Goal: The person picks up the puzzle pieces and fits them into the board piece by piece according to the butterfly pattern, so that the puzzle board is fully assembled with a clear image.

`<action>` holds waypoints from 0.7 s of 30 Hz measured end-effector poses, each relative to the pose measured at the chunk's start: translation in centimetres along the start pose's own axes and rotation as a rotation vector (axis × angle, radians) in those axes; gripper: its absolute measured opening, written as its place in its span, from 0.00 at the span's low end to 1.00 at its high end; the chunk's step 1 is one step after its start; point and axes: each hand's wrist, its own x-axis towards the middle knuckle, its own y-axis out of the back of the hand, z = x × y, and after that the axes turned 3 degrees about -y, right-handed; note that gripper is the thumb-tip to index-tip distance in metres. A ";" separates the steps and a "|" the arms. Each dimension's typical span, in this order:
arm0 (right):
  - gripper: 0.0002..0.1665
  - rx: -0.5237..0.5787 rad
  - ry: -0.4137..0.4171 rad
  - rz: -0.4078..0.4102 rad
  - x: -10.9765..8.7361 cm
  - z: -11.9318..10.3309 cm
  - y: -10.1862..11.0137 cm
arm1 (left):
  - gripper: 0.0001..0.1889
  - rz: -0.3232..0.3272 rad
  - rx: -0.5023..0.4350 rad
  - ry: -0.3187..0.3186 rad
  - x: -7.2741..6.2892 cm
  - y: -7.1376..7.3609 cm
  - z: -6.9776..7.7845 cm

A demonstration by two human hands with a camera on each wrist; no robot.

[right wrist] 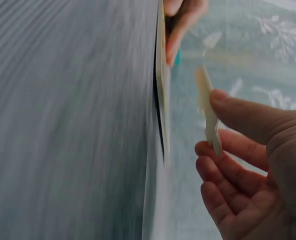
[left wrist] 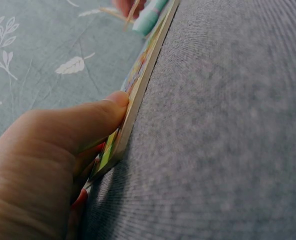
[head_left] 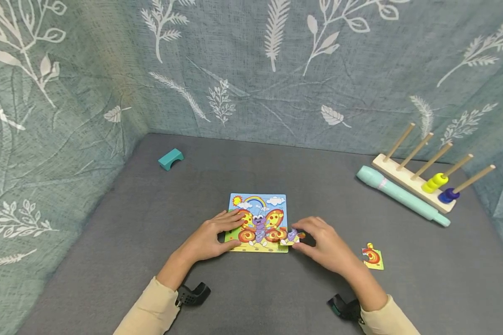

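Observation:
A square butterfly puzzle board (head_left: 260, 218) lies flat on the grey cloth. My left hand (head_left: 215, 234) rests on its left side, fingers stretched over the picture. In the left wrist view, the thumb (left wrist: 105, 112) presses on the board near its edge. My right hand (head_left: 328, 244) pinches a puzzle piece (head_left: 292, 236) between thumb and fingers, just over the board's lower right side. Seen edge-on in the right wrist view, the thin pale piece (right wrist: 208, 107) is lifted off the surface. Another puzzle piece (head_left: 374, 257) lies loose right of that hand.
A teal arch block (head_left: 171, 159) sits at the back left. At the right stands a wooden peg stacker (head_left: 415, 181) with yellow and dark blue beads. Alongside its front lies a mint-green, stick-like thing (head_left: 402, 195). A patterned curtain (head_left: 251, 93) hangs behind the surface.

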 end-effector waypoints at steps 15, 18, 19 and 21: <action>0.22 0.004 0.017 -0.020 3.3 -3.6 -4.1 | 0.29 0.004 0.019 -0.007 0.0 0.0 0.0; 0.22 0.006 0.017 -0.027 3.5 -3.9 -4.6 | 0.29 0.009 0.016 -0.009 0.0 0.0 -0.1; 0.22 0.004 0.018 -0.026 3.6 -4.0 -4.8 | 0.29 0.011 0.015 -0.009 0.0 0.0 -0.1; 0.22 -0.011 0.017 -0.018 3.7 -4.1 -5.1 | 0.28 0.014 0.015 -0.010 0.0 -0.1 -0.1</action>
